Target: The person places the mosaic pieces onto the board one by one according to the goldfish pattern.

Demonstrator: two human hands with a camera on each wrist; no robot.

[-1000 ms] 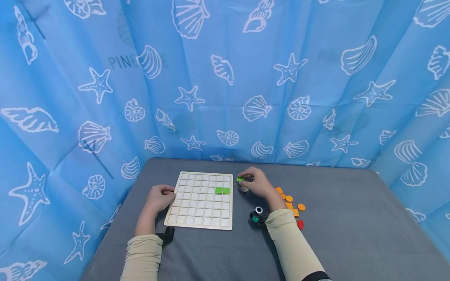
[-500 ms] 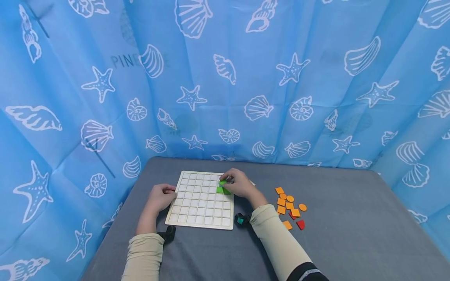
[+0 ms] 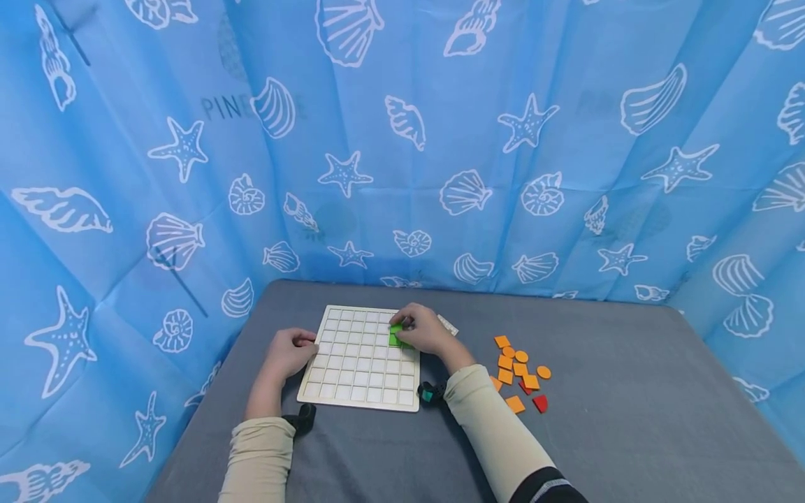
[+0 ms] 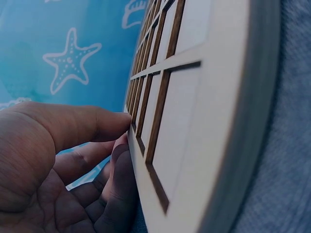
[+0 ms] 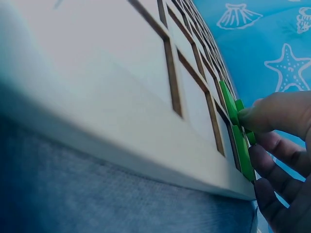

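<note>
A pale wooden grid board (image 3: 358, 381) with white square cells lies on the grey cloth. At its left edge my left hand (image 3: 288, 355) pinches the rim, the thumb (image 4: 104, 124) on the edge and the fingers curled beside it. Over the board's right side, my right hand (image 3: 428, 330) pinches a green square tile (image 3: 396, 327) just behind two green tiles set in cells. In the right wrist view those two green tiles (image 5: 244, 154) sit in a row near the edge, and the held tile is partly hidden behind them and the thumb (image 5: 272, 114).
To the right of the board lie several orange squares and discs (image 3: 520, 369), with red pieces (image 3: 540, 403) among them. A small pale strip (image 3: 448, 325) shows behind the right hand. A blue shell-patterned curtain (image 3: 465, 140) stands behind the table.
My right hand moved left from beside the board, carrying the green tile over the cells behind the two green tiles, and lowered it slightly. The left hand stayed at the board's edge.
</note>
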